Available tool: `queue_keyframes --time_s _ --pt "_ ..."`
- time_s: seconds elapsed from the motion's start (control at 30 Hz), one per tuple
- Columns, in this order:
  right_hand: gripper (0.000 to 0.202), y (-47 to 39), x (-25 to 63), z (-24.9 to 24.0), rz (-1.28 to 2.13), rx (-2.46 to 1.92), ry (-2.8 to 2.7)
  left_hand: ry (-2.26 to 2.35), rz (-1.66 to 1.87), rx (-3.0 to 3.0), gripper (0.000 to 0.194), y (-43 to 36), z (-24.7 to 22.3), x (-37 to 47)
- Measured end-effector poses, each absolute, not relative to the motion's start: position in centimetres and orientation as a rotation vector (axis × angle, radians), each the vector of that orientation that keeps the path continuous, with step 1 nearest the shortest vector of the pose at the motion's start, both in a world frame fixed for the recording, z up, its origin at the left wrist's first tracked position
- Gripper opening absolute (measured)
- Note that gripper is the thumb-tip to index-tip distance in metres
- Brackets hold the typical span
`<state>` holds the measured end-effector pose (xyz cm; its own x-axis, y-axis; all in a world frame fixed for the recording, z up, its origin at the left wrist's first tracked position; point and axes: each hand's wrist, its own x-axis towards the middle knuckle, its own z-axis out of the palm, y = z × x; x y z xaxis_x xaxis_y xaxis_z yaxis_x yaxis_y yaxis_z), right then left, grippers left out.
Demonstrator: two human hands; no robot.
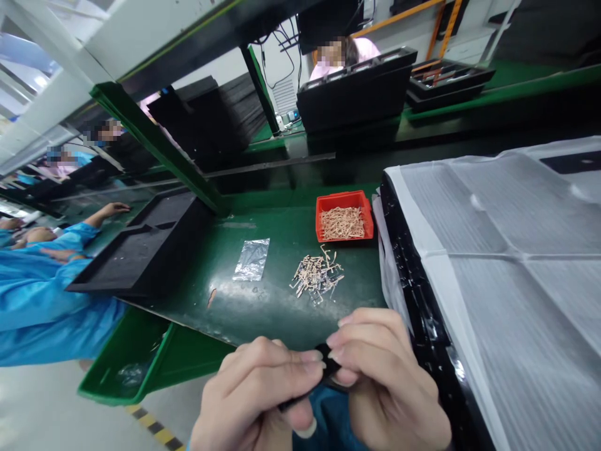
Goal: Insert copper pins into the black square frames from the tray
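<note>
Close to the camera, my left hand point(258, 394) and my right hand point(385, 376) pinch a small black part point(323, 354) between them. The fingers cover most of it, so its exact kind does not show. Beyond the hands, a loose pile of small tan and silvery strip-like pieces point(317, 275) lies on the green tabletop point(282, 319). Behind that pile stands a red bin point(320, 235) holding many similar tan pieces. A clear plastic bag point(252, 260) lies flat to the left of the pile.
On the right, a black tray stack point(417, 294) carries a white translucent sheet point(507, 250). Black trays point(136, 250) stand at left beside a co-worker in a blue sleeve point(51, 294). A green bin point(117, 376) sits below the table edge. A green post point(154, 150) rises behind.
</note>
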<state>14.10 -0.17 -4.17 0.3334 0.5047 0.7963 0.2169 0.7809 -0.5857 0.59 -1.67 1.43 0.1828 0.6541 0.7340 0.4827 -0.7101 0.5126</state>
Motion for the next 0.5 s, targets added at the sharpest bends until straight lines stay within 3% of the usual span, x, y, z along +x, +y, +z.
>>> queue_keyframes --time_s 0.5 --pt "0.031 -0.7 12.7 -4.9 0.202 -0.695 -1.175 1.154 1.573 2.368 0.031 -2.0 1.0 0.5"
